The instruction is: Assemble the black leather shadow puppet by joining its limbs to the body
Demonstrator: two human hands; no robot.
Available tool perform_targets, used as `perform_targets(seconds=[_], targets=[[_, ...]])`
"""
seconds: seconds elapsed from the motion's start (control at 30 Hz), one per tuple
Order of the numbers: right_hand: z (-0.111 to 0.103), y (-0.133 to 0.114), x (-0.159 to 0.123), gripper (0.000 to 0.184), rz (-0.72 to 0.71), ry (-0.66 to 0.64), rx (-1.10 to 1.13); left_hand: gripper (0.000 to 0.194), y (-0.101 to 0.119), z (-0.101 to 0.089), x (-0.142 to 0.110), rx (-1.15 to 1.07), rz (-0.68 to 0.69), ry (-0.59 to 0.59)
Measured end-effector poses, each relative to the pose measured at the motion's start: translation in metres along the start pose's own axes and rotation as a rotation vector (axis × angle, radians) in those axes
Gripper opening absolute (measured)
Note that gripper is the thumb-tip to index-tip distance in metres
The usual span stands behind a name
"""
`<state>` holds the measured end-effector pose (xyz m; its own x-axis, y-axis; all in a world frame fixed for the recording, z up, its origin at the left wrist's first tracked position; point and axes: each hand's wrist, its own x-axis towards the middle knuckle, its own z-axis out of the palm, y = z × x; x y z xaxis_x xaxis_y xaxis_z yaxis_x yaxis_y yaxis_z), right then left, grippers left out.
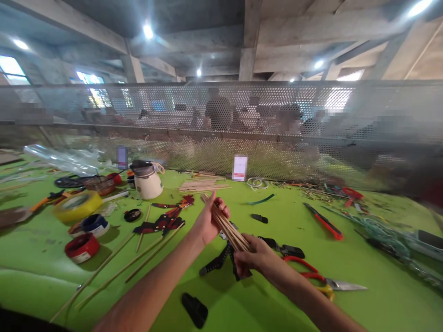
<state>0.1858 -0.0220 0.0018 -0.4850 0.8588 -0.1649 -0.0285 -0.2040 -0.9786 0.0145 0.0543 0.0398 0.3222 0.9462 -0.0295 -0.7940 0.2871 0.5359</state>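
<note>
Basically, stick bundle (229,227) mid-scene, held above green table (152,309). Left hand (212,220) curls closed around far end, thumb up; right hand (255,254) closes fingers on near end, probably so sticks don't splay. Black parts (218,260) below. Scissors (342,285) right, apparently within reach; loose sticks (119,280) left.

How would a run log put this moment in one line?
left hand: grips stick bundle, far end | right hand: grips stick bundle, near end | scissors: on green table
</note>
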Motion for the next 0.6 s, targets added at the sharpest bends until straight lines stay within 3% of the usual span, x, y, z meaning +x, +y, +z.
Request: perform_targets(seconds=[0.23, 0.4, 0.5, 0.6], targets=[[0.001, -0.008, -0.005, 0.030, -0.017, 0.000, -0.064, 0.036, -0.016, -0.002, -0.003, 0.153, -0.042, -0.067], [-0.003, -0.018, -0.007, 0.041, -0.032, 0.100, -0.324, 0.047, -0.036, -0.018, 0.000, 0.382, -0.059, -0.085], [-0.029, -0.029, -0.008, 0.042, -0.099, 0.258, -0.495, 0.050, -0.039, -0.028, 0.005, 0.485, -0.027, -0.078], [-0.077, -0.043, -0.013, 0.035, -0.183, 0.441, -0.642, 0.045, -0.034, -0.035, 0.012, 0.566, 0.070, -0.024]])
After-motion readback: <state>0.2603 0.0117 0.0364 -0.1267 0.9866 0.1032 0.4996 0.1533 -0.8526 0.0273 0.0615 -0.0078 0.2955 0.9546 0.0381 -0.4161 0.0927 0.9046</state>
